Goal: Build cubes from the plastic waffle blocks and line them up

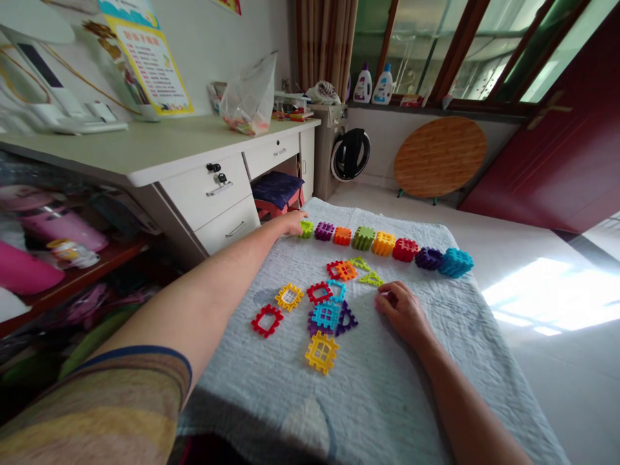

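A row of interlocking plastic building tiles, stacked by colour, runs across the far part of the cloth. At its left end my left hand (292, 223) has its fingers closed around the lime-green stack (307, 228). Beside that stand the purple stack (324, 231), orange stack (342, 236), green stack (363, 237) and several more, ending with the blue stack (456, 262). My right hand (401, 314) rests on the cloth with loosely bent fingers and nothing visible in them. Near its fingertips lies a lime-green triangle tile (371, 279).
Loose tiles lie mid-cloth, among them a yellow window tile (321, 353) and a red frame tile (267, 321). A cloth-covered table (387, 400) carries everything. To the left stand a desk (213, 139) with drawers and a shelf (111, 261) of belongings.
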`<state>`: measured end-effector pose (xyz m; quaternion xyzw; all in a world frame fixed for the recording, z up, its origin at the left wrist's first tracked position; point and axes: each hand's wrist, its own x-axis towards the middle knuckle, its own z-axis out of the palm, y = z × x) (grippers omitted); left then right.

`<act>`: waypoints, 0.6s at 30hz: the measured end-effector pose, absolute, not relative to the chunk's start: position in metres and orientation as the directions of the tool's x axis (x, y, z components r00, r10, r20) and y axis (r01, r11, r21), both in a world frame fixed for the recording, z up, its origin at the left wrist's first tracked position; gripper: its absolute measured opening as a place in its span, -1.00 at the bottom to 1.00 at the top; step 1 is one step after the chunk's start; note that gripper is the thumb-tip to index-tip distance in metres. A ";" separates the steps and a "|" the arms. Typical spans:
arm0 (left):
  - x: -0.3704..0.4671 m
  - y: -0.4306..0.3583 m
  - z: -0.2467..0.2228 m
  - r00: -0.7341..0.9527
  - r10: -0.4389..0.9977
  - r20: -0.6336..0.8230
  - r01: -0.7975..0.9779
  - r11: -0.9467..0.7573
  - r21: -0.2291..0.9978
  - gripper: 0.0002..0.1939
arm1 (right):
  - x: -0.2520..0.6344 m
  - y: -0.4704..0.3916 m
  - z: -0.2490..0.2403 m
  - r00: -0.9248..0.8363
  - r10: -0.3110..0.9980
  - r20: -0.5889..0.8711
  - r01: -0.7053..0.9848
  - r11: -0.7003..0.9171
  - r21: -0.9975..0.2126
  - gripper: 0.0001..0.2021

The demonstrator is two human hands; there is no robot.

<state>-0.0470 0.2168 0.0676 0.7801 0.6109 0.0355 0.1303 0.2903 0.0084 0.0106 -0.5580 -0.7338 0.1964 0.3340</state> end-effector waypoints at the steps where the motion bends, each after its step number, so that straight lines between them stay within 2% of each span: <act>1: -0.048 0.215 0.068 0.245 0.966 -0.082 0.944 -0.219 0.247 -0.16 | 0.290 0.009 0.011 -0.153 0.950 0.272 0.688 0.300 -0.661 -0.85; 4: -0.049 0.202 0.071 0.266 0.960 0.089 0.923 -0.280 0.263 -0.19 | 0.290 0.009 0.012 -0.156 0.947 0.282 0.684 0.310 -0.660 -0.86; 6: -0.048 0.188 0.074 0.303 0.925 0.230 0.890 -0.361 0.280 -0.30 | 0.290 0.009 0.012 -0.161 0.946 0.283 0.681 0.314 -0.662 -0.86; 8: -0.044 0.169 0.076 0.352 0.888 0.297 0.849 -0.437 0.299 -0.42 | 0.289 0.008 0.012 -0.163 0.947 0.276 0.680 0.310 -0.665 -0.86; 10: -0.036 0.147 0.074 0.435 0.857 0.278 0.798 -0.510 0.323 -0.51 | 0.289 0.008 0.012 -0.162 0.949 0.271 0.681 0.307 -0.665 -0.86; 13: -0.017 0.118 0.066 0.556 0.814 0.168 0.743 -0.578 0.338 -0.61 | 0.289 0.009 0.011 -0.166 0.947 0.274 0.684 0.311 -0.660 -0.86; 18: 0.025 0.092 0.047 0.545 0.837 0.045 0.797 -0.534 0.283 -0.64 | 0.289 0.009 0.010 -0.175 0.945 0.278 0.686 0.319 -0.654 -0.85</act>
